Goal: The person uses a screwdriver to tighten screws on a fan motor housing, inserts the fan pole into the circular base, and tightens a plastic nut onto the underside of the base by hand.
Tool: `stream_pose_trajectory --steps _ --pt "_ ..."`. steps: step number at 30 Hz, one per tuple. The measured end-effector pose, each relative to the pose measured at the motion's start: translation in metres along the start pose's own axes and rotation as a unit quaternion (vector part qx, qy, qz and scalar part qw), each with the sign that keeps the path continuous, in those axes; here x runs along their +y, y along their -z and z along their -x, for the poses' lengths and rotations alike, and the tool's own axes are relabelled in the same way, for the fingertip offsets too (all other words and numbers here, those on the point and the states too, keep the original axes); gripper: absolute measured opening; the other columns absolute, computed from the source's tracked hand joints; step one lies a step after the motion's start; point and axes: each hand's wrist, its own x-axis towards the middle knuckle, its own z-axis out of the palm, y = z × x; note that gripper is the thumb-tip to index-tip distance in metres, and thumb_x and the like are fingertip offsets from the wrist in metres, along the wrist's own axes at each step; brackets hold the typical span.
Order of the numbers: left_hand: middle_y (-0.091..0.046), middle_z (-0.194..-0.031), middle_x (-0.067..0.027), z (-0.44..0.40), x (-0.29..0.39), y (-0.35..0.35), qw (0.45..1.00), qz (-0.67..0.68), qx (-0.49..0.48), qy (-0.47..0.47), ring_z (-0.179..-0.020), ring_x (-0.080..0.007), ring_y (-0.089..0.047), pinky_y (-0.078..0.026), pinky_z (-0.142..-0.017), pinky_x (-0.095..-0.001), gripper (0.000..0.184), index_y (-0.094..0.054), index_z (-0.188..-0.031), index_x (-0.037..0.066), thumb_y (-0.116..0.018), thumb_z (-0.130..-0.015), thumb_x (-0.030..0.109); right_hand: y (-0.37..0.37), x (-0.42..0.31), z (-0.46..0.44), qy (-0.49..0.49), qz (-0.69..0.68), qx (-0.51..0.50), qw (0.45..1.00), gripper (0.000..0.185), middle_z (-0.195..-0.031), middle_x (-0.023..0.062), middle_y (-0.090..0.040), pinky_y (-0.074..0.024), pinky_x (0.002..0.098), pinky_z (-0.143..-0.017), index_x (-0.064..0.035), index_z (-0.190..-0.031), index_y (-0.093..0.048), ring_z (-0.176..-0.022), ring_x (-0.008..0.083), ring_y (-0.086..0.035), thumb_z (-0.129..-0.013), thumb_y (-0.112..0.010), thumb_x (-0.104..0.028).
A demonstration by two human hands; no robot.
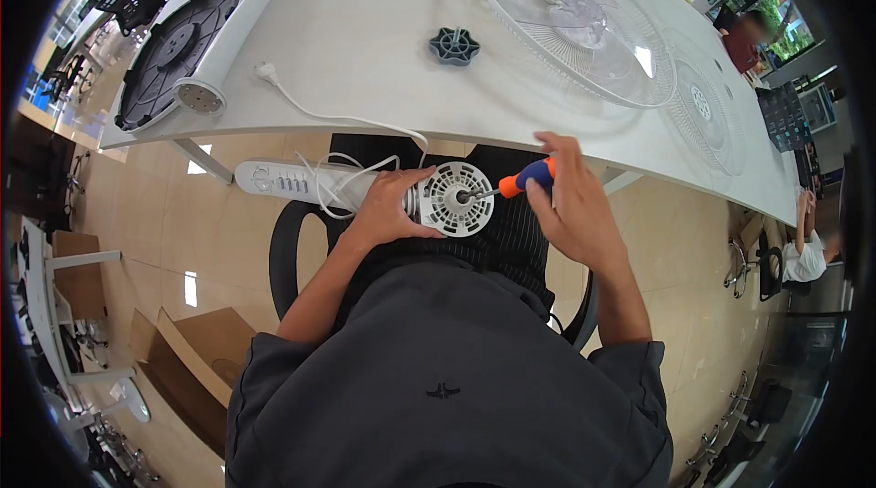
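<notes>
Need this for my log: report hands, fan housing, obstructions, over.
Left hand grips fan housing. Right hand on orange-and-blue screwdriver, tip at housing's centre. White cord looped beside left hand, not across housing's face.

The left hand (387, 207) hides part of the motor housing (453, 220); the right hand (581, 214) has blurred fingertips (549, 138).

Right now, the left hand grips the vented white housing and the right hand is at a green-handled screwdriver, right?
Not quite: in the head view, the screwdriver has an orange-and-blue handle. The left hand does grip the housing, with the right hand at the screwdriver.
</notes>
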Motion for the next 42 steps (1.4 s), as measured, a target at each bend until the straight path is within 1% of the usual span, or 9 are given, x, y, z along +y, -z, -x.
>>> stream_pose_trajectory --steps 3,9,12,14,20,26,30,36,42 --pt "-0.069 -0.124 -0.0123 -0.003 0.0 -0.001 1.0 0.004 -0.008 0.002 -0.112 -0.0302 -0.064 -0.04 -0.108 -0.0413 0.097 -0.061 -0.138 0.008 -0.096 -0.051 0.036 -0.009 0.007 0.001 0.047 -0.104 -0.042 0.993 0.041 -0.102 0.0169 -0.064 -0.0516 0.0429 -0.063 -0.005 -0.123 -0.053 -0.08 0.0351 -0.068 -0.096 -0.069 -0.032" --pt "-0.069 -0.124 -0.0128 -0.001 -0.002 -0.002 1.0 0.004 0.002 -0.006 -0.112 -0.0301 -0.064 -0.039 -0.109 -0.0418 0.098 -0.06 -0.138 0.008 -0.096 -0.052 0.036 0.002 0.003 -0.003 -0.057 0.045 -0.074 0.995 0.039 -0.097 0.016 -0.066 -0.0527 0.0422 -0.064 -0.0043 -0.118 -0.054 -0.08 0.0348 -0.068 -0.095 -0.07 -0.031" --pt "-0.069 -0.124 -0.013 -0.003 -0.002 -0.003 1.0 0.004 -0.006 -0.002 -0.112 -0.03 -0.064 -0.039 -0.109 -0.0419 0.098 -0.06 -0.138 0.008 -0.096 -0.052 0.037 0.005 0.006 -0.002 0.05 -0.08 -0.054 0.994 0.042 -0.09 0.0147 -0.069 -0.0523 0.0421 -0.061 -0.0044 -0.113 -0.055 -0.072 0.0351 -0.068 -0.094 -0.072 -0.038" --pt "-0.069 -0.124 -0.013 0.0 -0.003 -0.003 1.0 0.001 -0.006 0.001 -0.112 -0.03 -0.064 -0.039 -0.109 -0.0419 0.098 -0.06 -0.138 0.007 -0.096 -0.052 0.037 -0.001 0.005 -0.001 -0.058 0.067 -0.136 0.987 0.043 -0.093 0.0162 -0.069 -0.0526 0.0424 -0.064 -0.0039 -0.119 -0.051 -0.075 0.0351 -0.069 -0.095 -0.071 -0.033" --pt "-0.069 -0.124 -0.0128 -0.002 -0.002 -0.002 1.0 0.011 0.002 -0.008 -0.113 -0.0303 -0.064 -0.039 -0.109 -0.042 0.098 -0.061 -0.138 0.007 -0.096 -0.051 0.036 0.008 0.004 0.001 -0.019 -0.177 -0.086 0.98 0.037 -0.087 0.0157 -0.069 -0.0517 0.0425 -0.061 -0.0053 -0.113 -0.053 -0.072 0.0341 -0.068 -0.095 -0.071 -0.033" --pt "-0.07 -0.124 -0.013 0.0 -0.004 -0.003 1.0 0.0 0.011 -0.014 -0.113 -0.0304 -0.064 -0.04 -0.108 -0.0415 0.097 -0.061 -0.136 0.006 -0.097 -0.051 0.036 -0.005 0.012 -0.004 -0.049 0.063 -0.08 0.994 0.043 -0.092 0.016 -0.07 -0.0521 0.0447 -0.063 -0.0061 -0.12 -0.051 -0.075 0.0355 -0.068 -0.092 -0.074 -0.029" --pt "-0.07 -0.125 -0.0131 -0.002 -0.004 -0.002 1.0 0.006 -0.004 -0.003 -0.113 -0.0305 -0.064 -0.04 -0.108 -0.0416 0.096 -0.061 -0.136 0.006 -0.097 -0.051 0.035 0.004 0.014 -0.003 0.071 -0.049 -0.028 0.996 0.042 -0.09 0.0151 -0.07 -0.0514 0.0438 -0.06 -0.0061 -0.113 -0.052 -0.072 0.0357 -0.068 -0.092 -0.073 -0.036" --pt "-0.07 -0.123 -0.0131 -0.001 -0.003 -0.003 1.0 0.002 0.006 -0.013 -0.112 -0.0304 -0.064 -0.04 -0.108 -0.0414 0.096 -0.061 -0.137 0.007 -0.096 -0.052 0.035 -0.002 -0.001 -0.009 -0.117 0.068 -0.141 0.981 0.046 -0.09 0.0144 -0.067 -0.052 0.0449 -0.063 -0.0014 -0.116 -0.05 -0.076 0.0359 -0.069 -0.092 -0.073 -0.033" --pt "-0.07 -0.124 -0.0134 -0.003 0.001 0.0 1.0 0.005 -0.013 0.01 -0.114 -0.0302 -0.064 -0.04 -0.108 -0.0416 0.097 -0.061 -0.138 0.008 -0.096 -0.052 0.036 0.001 0.008 -0.012 0.094 -0.077 -0.065 0.99 0.043 -0.095 0.0146 -0.066 -0.0523 0.044 -0.061 -0.0019 -0.113 -0.053 -0.07 0.0351 -0.068 -0.09 -0.077 -0.03"
